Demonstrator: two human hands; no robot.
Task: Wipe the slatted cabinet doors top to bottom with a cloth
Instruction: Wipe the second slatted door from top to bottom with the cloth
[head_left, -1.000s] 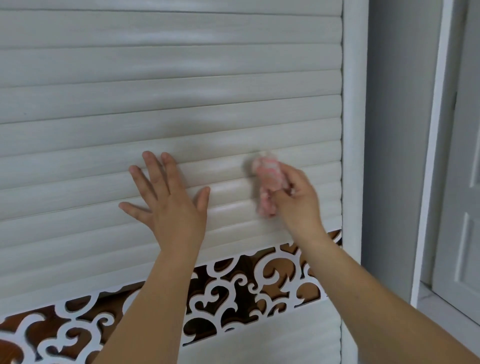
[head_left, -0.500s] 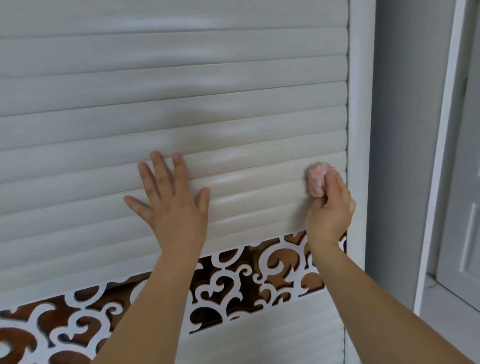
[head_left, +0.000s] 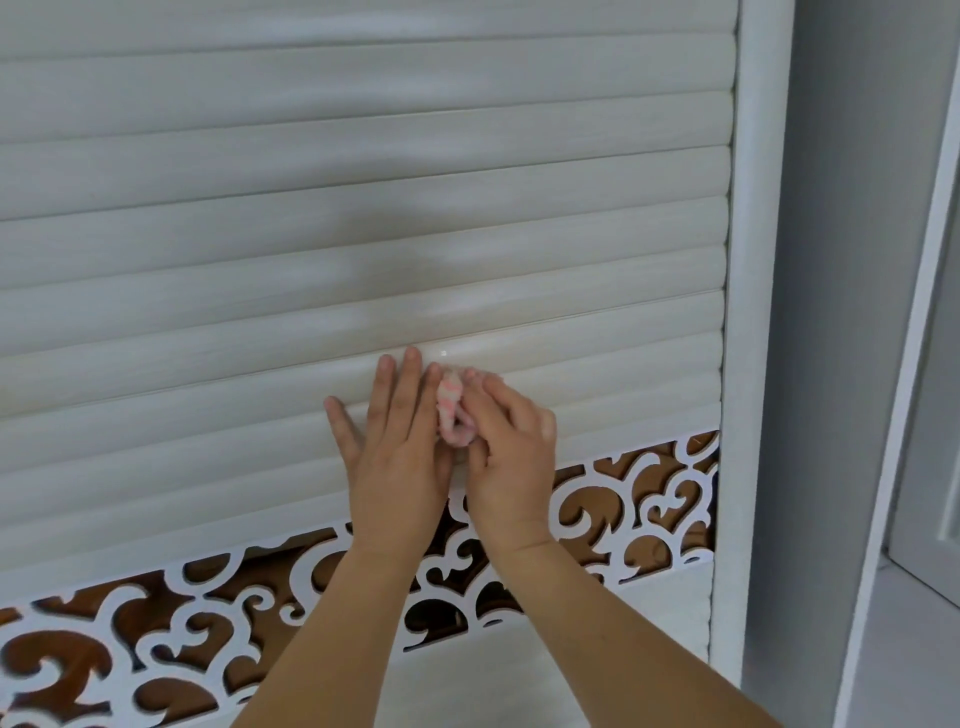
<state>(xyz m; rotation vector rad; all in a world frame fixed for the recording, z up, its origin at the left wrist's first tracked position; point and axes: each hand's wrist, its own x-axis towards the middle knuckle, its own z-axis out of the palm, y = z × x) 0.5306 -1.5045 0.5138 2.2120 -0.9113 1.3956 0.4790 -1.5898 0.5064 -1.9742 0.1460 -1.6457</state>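
The white slatted cabinet door fills most of the view. My left hand lies flat on its lower slats with fingers straight. Right beside it, my right hand holds a small bunched pink-and-white cloth against the slats. The cloth sits between the two hands and touches my left hand's side. Part of the cloth is hidden under my right fingers.
Below the slats runs a band of white scroll fretwork over brown wood, with more slats beneath it. The cabinet's white frame post stands at the right. Beyond it are a grey wall and a white door frame.
My right hand has slid the cloth left along the slats, from near the frame post to right beside my left hand. The left hand stays flat on the door.
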